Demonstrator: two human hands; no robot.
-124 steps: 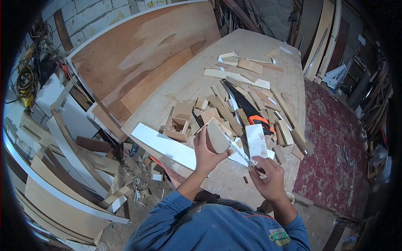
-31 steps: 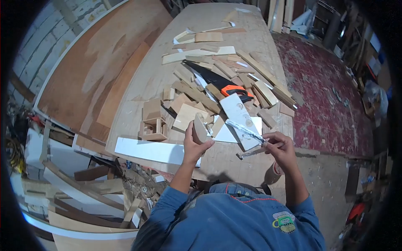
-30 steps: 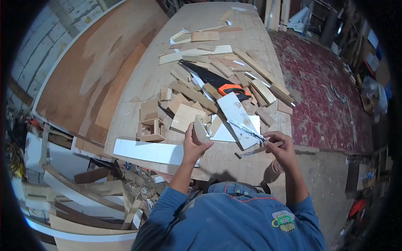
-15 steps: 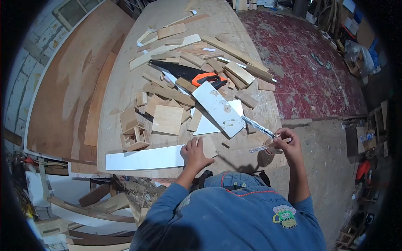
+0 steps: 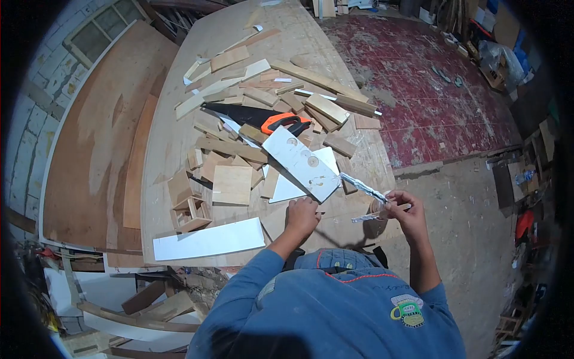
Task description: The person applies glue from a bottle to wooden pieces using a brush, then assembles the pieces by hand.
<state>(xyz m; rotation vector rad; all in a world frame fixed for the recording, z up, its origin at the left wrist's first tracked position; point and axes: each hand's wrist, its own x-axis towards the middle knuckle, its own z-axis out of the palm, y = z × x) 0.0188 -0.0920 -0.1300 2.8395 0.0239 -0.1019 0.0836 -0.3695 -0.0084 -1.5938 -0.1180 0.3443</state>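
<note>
- The left hand [image 5: 302,215] lies on a flat wooden piece [image 5: 274,220] near the near edge of the worktop [image 5: 170,128]. Its fingers are bent and close together. I cannot tell whether they grip the wood or only press on it.
- The right hand [image 5: 405,210] is held just past the worktop's near right corner. Its fingertips pinch the end of a silvery strip [image 5: 360,188], which slants up and left over the corner.
- A shorter silvery bit [image 5: 366,218] sticks out leftward below the same fingers.
- A white board [image 5: 297,160] with round holes lies just beyond the left hand.
- A long white strip [image 5: 209,239] lies along the near edge, left of the wooden piece.
- A handsaw [image 5: 257,118] with an orange grip rests on a heap of offcuts [image 5: 326,107] mid-worktop.
- A small open box [image 5: 192,211] and a square panel [image 5: 232,184] sit towards the left edge.
</note>
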